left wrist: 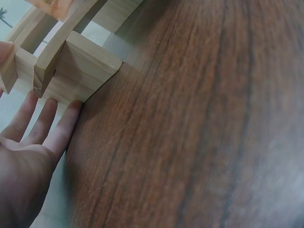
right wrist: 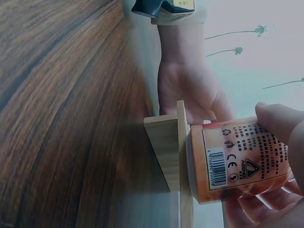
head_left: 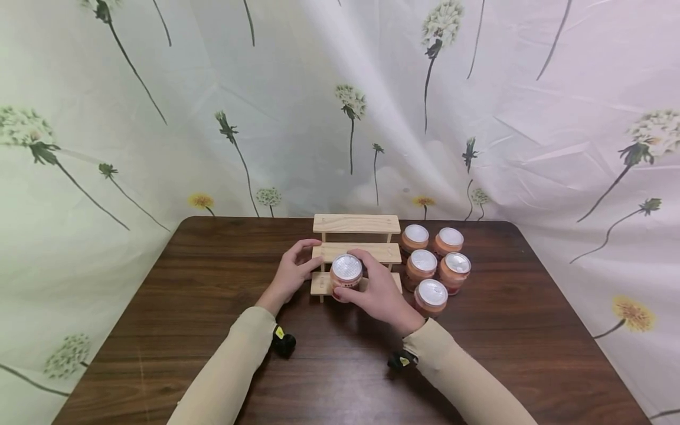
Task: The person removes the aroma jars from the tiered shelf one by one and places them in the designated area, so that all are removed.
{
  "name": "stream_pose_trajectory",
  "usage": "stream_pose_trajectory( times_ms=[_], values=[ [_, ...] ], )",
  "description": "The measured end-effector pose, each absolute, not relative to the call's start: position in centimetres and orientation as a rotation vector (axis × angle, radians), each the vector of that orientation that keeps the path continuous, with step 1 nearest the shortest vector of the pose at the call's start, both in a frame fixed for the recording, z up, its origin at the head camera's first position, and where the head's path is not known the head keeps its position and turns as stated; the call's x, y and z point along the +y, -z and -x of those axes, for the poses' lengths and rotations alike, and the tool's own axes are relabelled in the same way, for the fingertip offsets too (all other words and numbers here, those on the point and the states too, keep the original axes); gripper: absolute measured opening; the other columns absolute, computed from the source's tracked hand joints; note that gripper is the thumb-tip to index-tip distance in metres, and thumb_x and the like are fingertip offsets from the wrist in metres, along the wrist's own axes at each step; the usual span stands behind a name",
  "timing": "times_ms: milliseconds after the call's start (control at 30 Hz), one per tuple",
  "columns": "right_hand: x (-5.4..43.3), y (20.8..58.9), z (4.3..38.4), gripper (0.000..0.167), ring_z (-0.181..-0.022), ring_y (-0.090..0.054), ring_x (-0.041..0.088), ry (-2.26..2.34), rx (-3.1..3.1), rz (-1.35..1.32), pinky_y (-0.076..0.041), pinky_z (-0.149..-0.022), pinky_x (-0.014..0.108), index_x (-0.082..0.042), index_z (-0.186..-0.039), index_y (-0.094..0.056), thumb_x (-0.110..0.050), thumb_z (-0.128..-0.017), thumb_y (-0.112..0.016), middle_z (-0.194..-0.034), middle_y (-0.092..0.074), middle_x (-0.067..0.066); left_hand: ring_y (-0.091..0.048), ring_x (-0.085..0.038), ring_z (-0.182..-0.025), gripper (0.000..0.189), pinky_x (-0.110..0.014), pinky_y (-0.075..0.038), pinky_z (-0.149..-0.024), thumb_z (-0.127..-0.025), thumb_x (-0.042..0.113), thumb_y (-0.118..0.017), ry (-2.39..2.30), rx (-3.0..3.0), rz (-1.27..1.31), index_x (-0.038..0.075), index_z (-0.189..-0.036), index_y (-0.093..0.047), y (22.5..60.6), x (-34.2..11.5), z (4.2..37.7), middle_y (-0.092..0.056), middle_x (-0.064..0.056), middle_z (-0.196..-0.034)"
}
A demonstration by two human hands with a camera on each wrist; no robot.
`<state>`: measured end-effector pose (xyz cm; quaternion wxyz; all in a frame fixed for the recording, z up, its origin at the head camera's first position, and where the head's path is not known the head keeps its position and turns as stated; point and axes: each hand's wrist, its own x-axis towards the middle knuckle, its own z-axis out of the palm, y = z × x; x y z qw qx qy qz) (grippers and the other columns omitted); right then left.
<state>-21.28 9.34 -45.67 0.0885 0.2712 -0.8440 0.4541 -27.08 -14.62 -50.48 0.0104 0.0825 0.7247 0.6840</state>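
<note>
A three-tier wooden stand (head_left: 357, 252) is at the back middle of the table. My right hand (head_left: 379, 294) grips an orange-labelled jar (head_left: 346, 277) with a clear lid, thumb on one side and fingers on the other. The jar (right wrist: 237, 159) is upright at the lowest shelf (right wrist: 183, 166), its base against or very close to the board. My left hand (head_left: 291, 273) is at the stand's left end. In the left wrist view, its extended fingers (left wrist: 61, 128) touch the stand's side panel (left wrist: 66, 85). Part of the lowest shelf is hidden behind the jar and right hand.
Several similar jars (head_left: 423, 261) stand grouped to the right of the stand, the nearest jar (head_left: 431, 297) close to my right wrist. A dark wood table (head_left: 202, 307) lies beneath. Behind it hangs a dandelion-print cloth (head_left: 297, 130).
</note>
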Motion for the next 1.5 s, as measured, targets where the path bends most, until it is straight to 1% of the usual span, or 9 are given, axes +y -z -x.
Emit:
stream_pose_trajectory(
  times_ms=[367,600,633,833,900,1033,1100,1267,1500],
  values=[
    [11.3,43.2,19.7,0.078,-0.111,-0.069,0.017,-1.332,-2.472,-0.865,-0.058,-0.093,0.041,-0.004,-0.146,-0.053,-0.025,-0.082,-0.093,-0.127,-0.068,0.004,-0.062,-0.025,-0.114,0.040,-0.032,-0.059,-0.074,-0.101,0.016,-0.073,-2.124,2.279,-0.263,0.013,-0.139,-0.061,50.5,-14.5,27.2,-0.056,-0.015,-0.143],
    [14.2,41.1,18.6,0.078,-0.110,-0.067,0.014,-1.287,-2.404,-0.868,-0.056,-0.091,0.036,-0.010,-0.145,-0.056,-0.026,-0.079,-0.096,-0.127,-0.069,0.000,-0.061,-0.029,-0.118,0.040,-0.034,-0.058,-0.076,-0.102,0.018,-0.072,-2.100,2.291,-0.267,0.015,-0.140,-0.061,50.5,-14.6,27.0,-0.054,-0.015,-0.146],
    [14.7,40.7,18.4,0.078,-0.108,-0.066,0.014,-1.295,-2.391,-0.868,-0.056,-0.088,0.033,-0.010,-0.144,-0.057,-0.025,-0.079,-0.096,-0.125,-0.069,0.000,-0.061,-0.030,-0.119,0.040,-0.034,-0.059,-0.077,-0.102,0.018,-0.072,-2.097,2.291,-0.267,0.015,-0.141,-0.061,50.5,-14.6,27.0,-0.054,-0.015,-0.146],
    [17.9,39.2,17.7,0.075,-0.104,-0.066,0.015,-1.320,-2.347,-0.794,-0.055,-0.085,0.024,-0.011,-0.140,-0.061,-0.017,-0.075,-0.098,-0.120,-0.071,0.002,-0.061,-0.031,-0.120,0.040,-0.035,-0.059,-0.078,-0.102,0.017,-0.071,-2.097,2.286,-0.259,0.015,-0.141,-0.061,50.4,-14.5,26.9,-0.055,-0.015,-0.144],
    [19.0,38.8,17.5,0.075,-0.105,-0.066,0.015,-1.343,-2.329,-0.757,-0.057,-0.088,0.024,-0.009,-0.139,-0.061,-0.011,-0.074,-0.098,-0.120,-0.070,0.005,-0.061,-0.031,-0.120,0.040,-0.036,-0.060,-0.078,-0.102,0.016,-0.071,-2.102,2.282,-0.260,0.014,-0.141,-0.061,50.4,-14.5,26.9,-0.055,-0.015,-0.144],
    [21.1,38.1,17.0,0.075,-0.103,-0.068,0.012,-1.415,-2.279,-0.691,-0.061,-0.078,0.026,-0.004,-0.138,-0.062,0.003,-0.071,-0.096,-0.121,-0.068,0.012,-0.060,-0.032,-0.123,0.040,-0.037,-0.060,-0.079,-0.103,0.015,-0.071,-2.109,2.279,-0.267,0.014,-0.141,-0.060,50.6,-14.7,27.1,-0.054,-0.016,-0.145],
    [22.2,37.8,16.7,0.077,-0.103,-0.067,0.009,-1.380,-2.280,-0.637,-0.060,-0.078,0.023,-0.005,-0.139,-0.062,0.004,-0.070,-0.096,-0.123,-0.068,0.012,-0.059,-0.034,-0.124,0.041,-0.037,-0.060,-0.079,-0.103,0.016,-0.071,-2.104,2.284,-0.272,0.014,-0.142,-0.060,50.7,-14.8,27.1,-0.054,-0.016,-0.145],
    [24.7,37.6,16.2,0.078,-0.105,-0.064,0.006,-1.251,-2.312,-0.505,-0.052,-0.084,0.013,-0.010,-0.138,-0.064,0.000,-0.069,-0.098,-0.125,-0.068,0.004,-0.059,-0.035,-0.125,0.041,-0.038,-0.060,-0.080,-0.103,0.017,-0.071,-2.096,2.281,-0.274,0.013,-0.142,-0.060,50.7,-14.8,27.1,-0.054,-0.017,-0.146],
    [27.2,37.9,15.7,0.081,-0.101,-0.065,0.005,-1.209,-2.326,-0.418,-0.051,-0.082,0.011,-0.011,-0.139,-0.064,0.001,-0.067,-0.099,-0.123,-0.066,-0.004,-0.059,-0.035,-0.126,0.040,-0.040,-0.060,-0.081,-0.102,0.016,-0.071,-2.103,2.276,-0.273,0.015,-0.141,-0.061,50.4,-14.7,27.0,-0.055,-0.015,-0.145]
  ],
)
